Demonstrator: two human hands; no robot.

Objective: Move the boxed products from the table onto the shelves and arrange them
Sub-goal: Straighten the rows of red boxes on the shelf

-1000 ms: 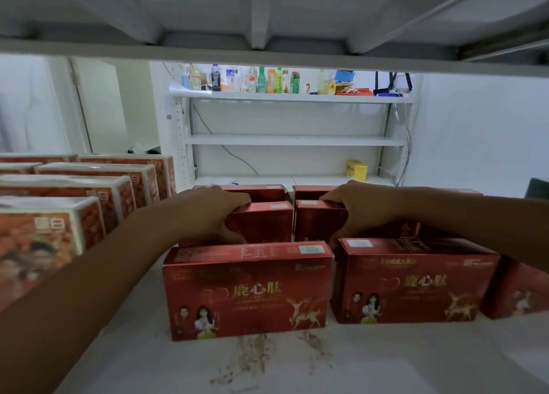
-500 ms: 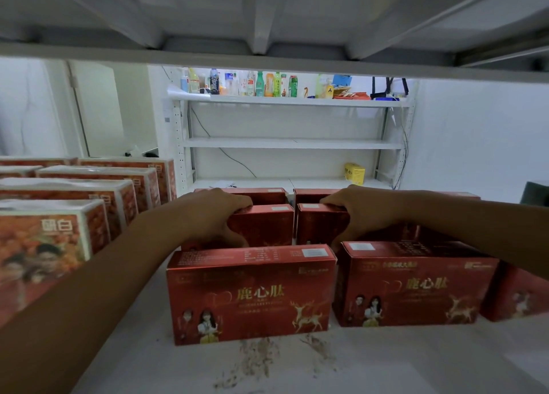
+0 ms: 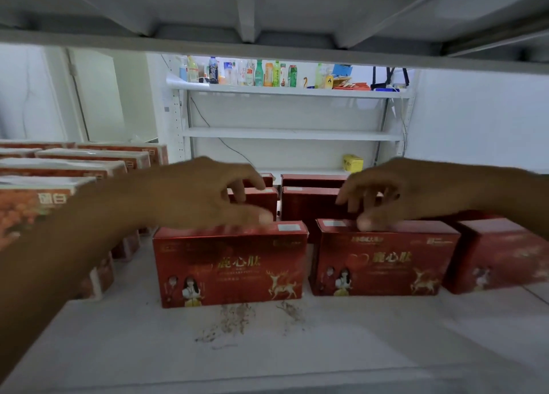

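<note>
Red boxes with gold deer print stand in rows on the white shelf (image 3: 267, 349). The front left box (image 3: 231, 265) and the front right box (image 3: 383, 260) face me, and a third (image 3: 499, 257) stands at the far right. Behind them are the second-row left box (image 3: 261, 200) and second-row right box (image 3: 309, 206), with more boxes (image 3: 312, 180) further back. My left hand (image 3: 214, 197) hovers with fingers spread over the left boxes. My right hand (image 3: 377, 197) is spread too, its thumb touching the front right box's top. Neither hand grips anything.
Orange-and-white boxes (image 3: 59, 167) fill the shelf's left side in rows. The shelf board above (image 3: 267, 45) hangs low overhead. Brown stains (image 3: 234, 319) mark the shelf front. Across the room another rack (image 3: 291, 133) carries bottles (image 3: 252, 74) and a yellow box (image 3: 353, 163).
Both hands have let go of the second-row red boxes, lifted and drawn back toward the front boxes with fingers now spread. The boxes stay in place.
</note>
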